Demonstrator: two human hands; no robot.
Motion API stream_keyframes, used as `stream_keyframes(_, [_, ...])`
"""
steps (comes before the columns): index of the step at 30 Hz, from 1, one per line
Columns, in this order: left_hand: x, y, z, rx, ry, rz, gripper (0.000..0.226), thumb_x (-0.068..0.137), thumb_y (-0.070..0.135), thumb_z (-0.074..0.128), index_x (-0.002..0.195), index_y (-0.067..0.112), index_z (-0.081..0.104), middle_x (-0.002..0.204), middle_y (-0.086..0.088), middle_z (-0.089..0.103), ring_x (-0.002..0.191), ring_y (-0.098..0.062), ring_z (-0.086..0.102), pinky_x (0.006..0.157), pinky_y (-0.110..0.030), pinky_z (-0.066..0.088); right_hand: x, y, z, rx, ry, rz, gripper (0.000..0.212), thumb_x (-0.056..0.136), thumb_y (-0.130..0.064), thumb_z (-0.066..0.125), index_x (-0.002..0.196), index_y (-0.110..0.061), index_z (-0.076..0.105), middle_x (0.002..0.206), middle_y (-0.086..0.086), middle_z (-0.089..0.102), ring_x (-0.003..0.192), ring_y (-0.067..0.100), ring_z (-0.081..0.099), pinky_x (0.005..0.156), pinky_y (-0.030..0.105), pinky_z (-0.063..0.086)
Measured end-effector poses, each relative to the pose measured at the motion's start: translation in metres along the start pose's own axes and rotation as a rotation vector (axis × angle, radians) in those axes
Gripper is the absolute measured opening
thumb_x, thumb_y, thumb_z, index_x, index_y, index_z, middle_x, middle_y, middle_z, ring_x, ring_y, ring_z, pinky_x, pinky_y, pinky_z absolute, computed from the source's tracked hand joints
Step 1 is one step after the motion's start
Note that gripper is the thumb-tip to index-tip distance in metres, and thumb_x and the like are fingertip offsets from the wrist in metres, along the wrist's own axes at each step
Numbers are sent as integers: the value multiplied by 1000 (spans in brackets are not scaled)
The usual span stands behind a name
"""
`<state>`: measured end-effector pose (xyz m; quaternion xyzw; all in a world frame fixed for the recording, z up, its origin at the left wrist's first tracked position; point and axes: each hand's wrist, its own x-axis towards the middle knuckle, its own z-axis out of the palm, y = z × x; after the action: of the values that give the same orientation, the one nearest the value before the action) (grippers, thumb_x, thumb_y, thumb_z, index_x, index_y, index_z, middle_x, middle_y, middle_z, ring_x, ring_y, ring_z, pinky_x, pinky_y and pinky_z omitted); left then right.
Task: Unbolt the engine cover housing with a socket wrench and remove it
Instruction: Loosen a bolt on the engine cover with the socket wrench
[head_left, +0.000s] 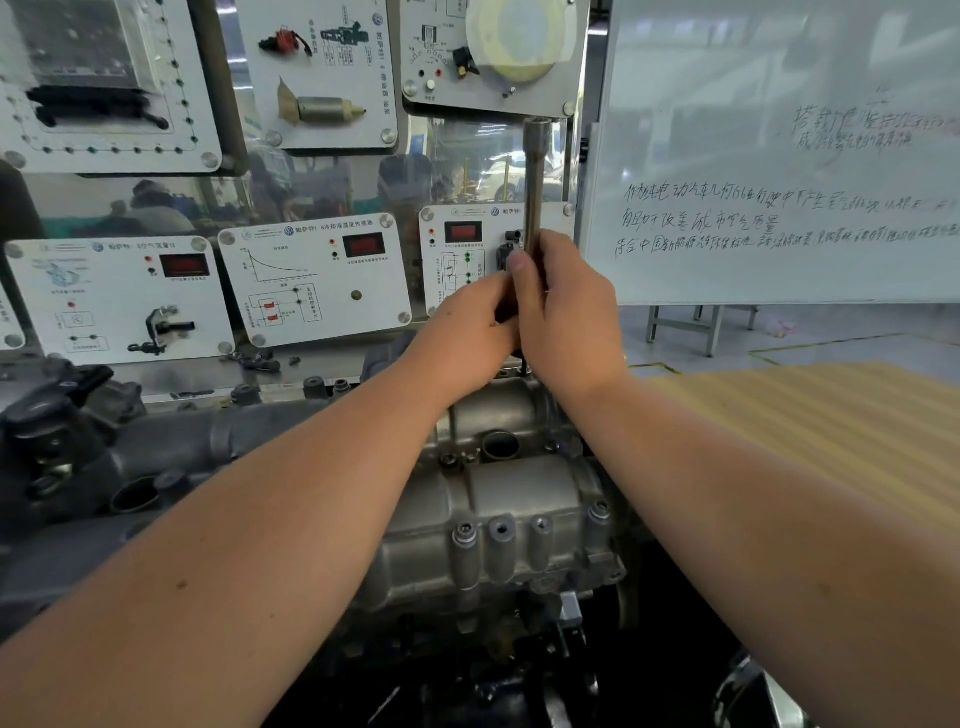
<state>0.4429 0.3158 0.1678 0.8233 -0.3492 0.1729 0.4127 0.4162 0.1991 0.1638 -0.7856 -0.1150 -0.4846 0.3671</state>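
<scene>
Both hands are wrapped around the long tubular socket wrench (534, 187), which stands upright at the far end of the engine cover housing (524, 499); the right hand (569, 317) grips the shaft with its thumb laid along it, and the left hand (475, 332) closes on the shaft just below, touching the right; the lower tip of the tool is hidden behind the hands, so whether it is seated on a bolt cannot be told; the housing itself lies on the engine, with a near-edge bolt (466, 531) in place; the chief risk, I judge, is the tall shaft tilting under a twist, so that the socket slips off and rounds the bolt head, or knuckles strike the instrument panel (311, 280) close behind.
</scene>
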Motion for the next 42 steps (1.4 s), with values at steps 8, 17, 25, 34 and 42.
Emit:
stream_keyframes(8, [-2, 4, 1, 35, -35, 31, 19, 105, 21, 49, 106, 34, 63, 94, 12, 69, 79, -1, 65, 68, -16, 51, -1, 1, -1, 57, 30, 68, 36, 106, -30, 45, 138, -14, 46, 97, 2, 72, 79, 15, 60, 63, 22, 35])
stream_keyframes(17, [-3, 2, 1, 17, -23, 27, 20, 104, 19, 49, 111, 35, 59, 96, 23, 62, 88, 15, 60, 70, -5, 44, 0, -1, 0, -2, -22, 54, 25, 108, -28, 38, 116, -11, 54, 94, 9, 71, 84, 30, 66, 74, 48, 54])
stream_keyframes(25, [0, 5, 2, 61, 1, 19, 25, 101, 17, 53, 120, 32, 60, 93, 22, 62, 88, 7, 60, 66, -5, 43, -1, -3, -4, 10, -3, 85, 34, 104, -38, 49, 128, -14, 50, 87, -2, 68, 78, 23, 66, 67, 38, 50])
stream_keyframes(34, [-4, 9, 1, 51, -45, 4, 21, 107, 23, 46, 116, 18, 64, 107, -4, 73, 97, -25, 68, 88, -46, 55, 0, -3, -3, -40, 17, 80, 23, 108, -29, 37, 102, -12, 52, 83, 7, 68, 75, 29, 63, 68, 49, 52])
stream_keyframes(42, [2, 3, 1, 65, 20, 11, 24, 99, 13, 54, 109, 34, 55, 87, 21, 60, 71, 18, 56, 60, -2, 40, -1, -3, -3, -51, -36, 54, 23, 105, -38, 46, 111, -17, 52, 82, 0, 64, 78, 27, 64, 69, 48, 54])
